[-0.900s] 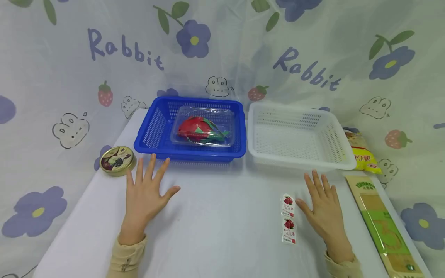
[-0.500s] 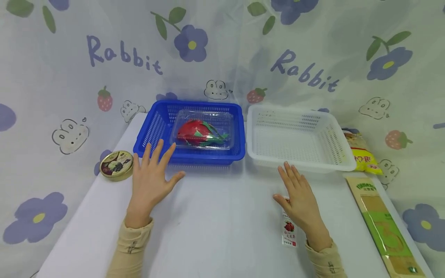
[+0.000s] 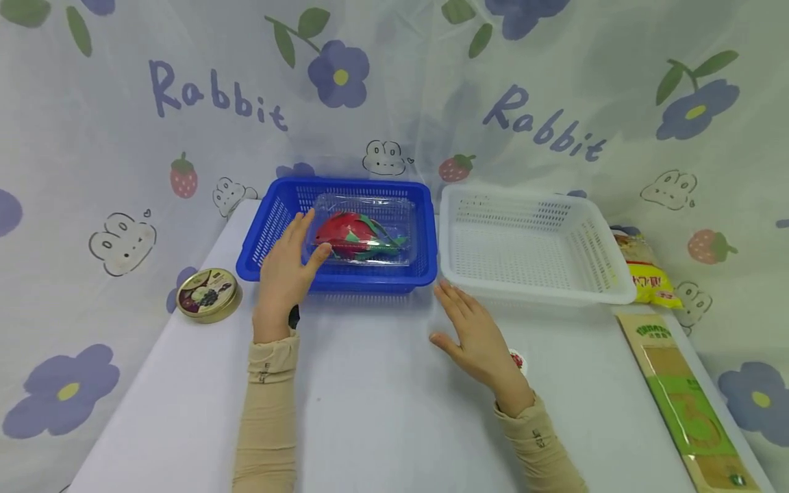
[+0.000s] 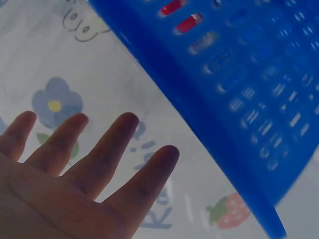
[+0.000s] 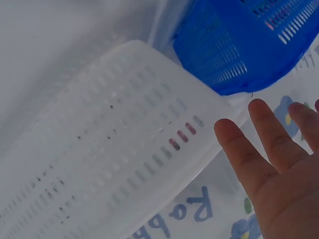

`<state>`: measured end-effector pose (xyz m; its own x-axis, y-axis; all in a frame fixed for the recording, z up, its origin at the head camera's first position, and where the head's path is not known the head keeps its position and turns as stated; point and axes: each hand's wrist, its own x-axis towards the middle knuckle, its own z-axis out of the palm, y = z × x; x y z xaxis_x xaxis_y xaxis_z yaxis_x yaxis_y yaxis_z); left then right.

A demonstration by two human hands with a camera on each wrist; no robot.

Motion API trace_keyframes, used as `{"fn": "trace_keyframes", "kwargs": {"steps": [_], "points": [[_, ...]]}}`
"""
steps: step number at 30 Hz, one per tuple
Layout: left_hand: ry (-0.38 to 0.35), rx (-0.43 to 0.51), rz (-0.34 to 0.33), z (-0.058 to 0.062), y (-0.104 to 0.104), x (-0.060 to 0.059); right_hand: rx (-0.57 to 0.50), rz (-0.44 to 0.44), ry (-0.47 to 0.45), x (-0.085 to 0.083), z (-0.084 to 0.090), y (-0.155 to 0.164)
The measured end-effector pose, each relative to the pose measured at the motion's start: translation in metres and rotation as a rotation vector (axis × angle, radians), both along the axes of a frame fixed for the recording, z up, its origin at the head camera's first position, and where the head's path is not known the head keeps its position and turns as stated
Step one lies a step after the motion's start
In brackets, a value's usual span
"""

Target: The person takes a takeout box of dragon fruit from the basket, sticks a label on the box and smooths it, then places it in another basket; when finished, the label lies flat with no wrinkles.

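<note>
In the head view a blue plastic basket (image 3: 376,281) holds a clear plastic clamshell box (image 3: 401,209). Inside that box lies a red dragon fruit (image 3: 345,229) with green scales. My left hand (image 3: 282,277) hovers over the basket's front left corner, thumb and fingers spread, with fingertips overlapping the box's left edge. Its fingers are straight beside the basket's rim in the left wrist view. My right hand (image 3: 477,342), fingers extended and holding nothing, is just in front of the white basket (image 3: 536,294). A label strip (image 3: 518,360) shows partly beneath that hand; the remainder is hidden.
A round gold tin (image 3: 208,294) sits on the white table (image 3: 370,411) at left. Behind the white basket's right side is a yellow snack bag (image 3: 650,281). A long green and tan package (image 3: 687,404) lies along the right edge. A printed curtain (image 3: 394,82) hangs behind.
My left hand has moved forward and right, from beside the tin to over the blue basket. My right hand has moved left across the labels, covering most of them.
</note>
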<state>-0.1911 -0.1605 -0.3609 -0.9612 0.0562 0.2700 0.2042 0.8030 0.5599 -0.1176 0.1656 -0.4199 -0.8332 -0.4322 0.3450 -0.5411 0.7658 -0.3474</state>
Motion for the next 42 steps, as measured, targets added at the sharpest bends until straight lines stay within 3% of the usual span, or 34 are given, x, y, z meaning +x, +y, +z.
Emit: {"fn": "trace_keyframes", "kwargs": {"steps": [9,21,31,35,42], "points": [[-0.147,0.182,-0.042,0.015,-0.002,-0.033,0.011,0.009,-0.051,-0.014,-0.004,-0.022],[-0.483,0.200,-0.083,0.031,-0.001,-0.075,0.011,0.005,-0.066,-0.021,-0.008,-0.029],[-0.732,0.223,-0.089,0.025,-0.004,-0.103,0.000,0.005,-0.089,-0.021,-0.011,-0.030],[-0.781,0.229,-0.097,0.020,-0.005,-0.111,-0.009,0.006,-0.091,-0.021,-0.012,-0.029],[-0.792,0.243,-0.094,0.010,-0.006,-0.125,-0.022,0.007,-0.092,-0.021,-0.014,-0.028]]}}
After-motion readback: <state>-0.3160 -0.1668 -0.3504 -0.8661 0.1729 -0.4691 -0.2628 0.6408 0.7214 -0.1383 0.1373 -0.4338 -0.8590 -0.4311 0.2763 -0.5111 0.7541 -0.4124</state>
